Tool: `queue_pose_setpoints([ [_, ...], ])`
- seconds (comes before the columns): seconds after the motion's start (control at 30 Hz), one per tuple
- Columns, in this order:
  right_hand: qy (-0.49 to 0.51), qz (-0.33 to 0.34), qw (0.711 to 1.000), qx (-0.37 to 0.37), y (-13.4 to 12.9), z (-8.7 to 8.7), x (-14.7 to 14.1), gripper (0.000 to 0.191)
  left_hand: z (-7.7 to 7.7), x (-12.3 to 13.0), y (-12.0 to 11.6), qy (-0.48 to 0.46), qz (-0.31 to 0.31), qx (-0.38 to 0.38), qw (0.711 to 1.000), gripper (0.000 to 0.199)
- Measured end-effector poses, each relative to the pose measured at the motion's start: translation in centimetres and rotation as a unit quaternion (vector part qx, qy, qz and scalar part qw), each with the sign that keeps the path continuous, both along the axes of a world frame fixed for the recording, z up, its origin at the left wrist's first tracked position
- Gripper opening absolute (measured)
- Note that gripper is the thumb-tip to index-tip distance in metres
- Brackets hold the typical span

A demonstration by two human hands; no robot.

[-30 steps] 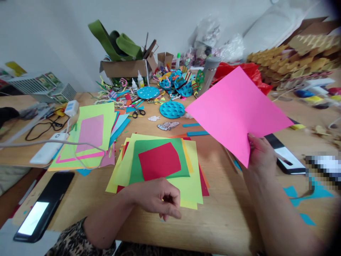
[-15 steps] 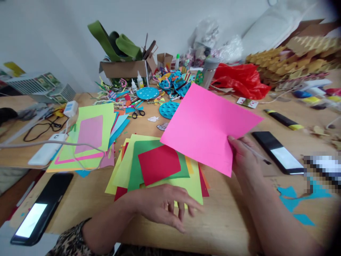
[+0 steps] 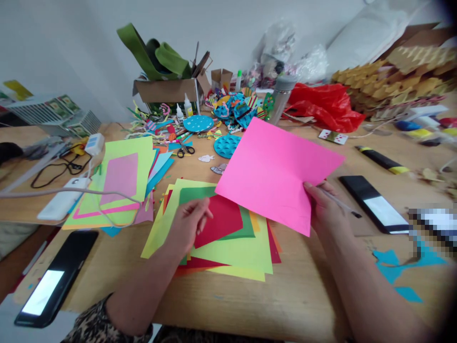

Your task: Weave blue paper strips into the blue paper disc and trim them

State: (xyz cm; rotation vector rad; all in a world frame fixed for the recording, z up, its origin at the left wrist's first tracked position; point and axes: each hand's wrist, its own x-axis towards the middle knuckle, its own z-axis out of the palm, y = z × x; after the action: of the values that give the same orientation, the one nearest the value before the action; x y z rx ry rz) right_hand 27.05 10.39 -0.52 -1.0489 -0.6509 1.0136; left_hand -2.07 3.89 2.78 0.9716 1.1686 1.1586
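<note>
My right hand (image 3: 326,207) is closed on the corner of a bright pink paper sheet (image 3: 274,171), which it lifts at a tilt above the table. A thin pen-like stick (image 3: 341,202) with a dark end sticks out from the same hand. My left hand (image 3: 189,221) hovers over or rests on the paper pile, its fingers loosely curled and apart with nothing seen in them. Beneath it lie a red paper piece (image 3: 223,221), a green sheet (image 3: 198,192) and several yellow sheets (image 3: 246,255), partly covered by the hand.
More coloured paper (image 3: 124,143) lies at the left by a white power bank (image 3: 64,200). Phones (image 3: 374,205) lie on both sides. Scissors (image 3: 185,151), paper fish (image 3: 206,158), a bottle (image 3: 282,97), a red bag (image 3: 326,107) and a cardboard box (image 3: 167,93) stand farther back.
My left hand has moved up and left, from the table's front edge over the paper pile, its fingers curling more. The pink sheet has shifted slightly in my right hand.
</note>
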Motion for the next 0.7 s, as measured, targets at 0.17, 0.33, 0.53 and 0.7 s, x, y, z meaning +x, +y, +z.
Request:
queue_pose_setpoints([
  [0.17, 0.015, 0.067, 0.998, -0.011, -0.6, 0.2, -1.3, 0.027, -0.3, -0.4, 1.6, -0.137, 0.098, 0.004, 0.986, 0.046],
  [0.33, 0.032, 0.071, 0.997, 0.002, -1.8, 0.0, -4.1, 0.028, -1.1, 1.1, 0.5, -0.255, -0.05, -0.075, 0.963, 0.067],
  [0.53, -0.141, 0.211, 0.967, 0.024, -4.2, -0.3, -6.6, 0.022, -0.8, 2.5, 0.2, -0.256, 0.144, -0.132, 0.947, 0.028],
  [0.7, -0.553, 0.227, 0.793, 0.116, -3.2, 0.2, -3.6, 0.028, 0.6, 1.0, 1.5, -0.256, 0.242, -0.087, 0.932, 0.026],
])
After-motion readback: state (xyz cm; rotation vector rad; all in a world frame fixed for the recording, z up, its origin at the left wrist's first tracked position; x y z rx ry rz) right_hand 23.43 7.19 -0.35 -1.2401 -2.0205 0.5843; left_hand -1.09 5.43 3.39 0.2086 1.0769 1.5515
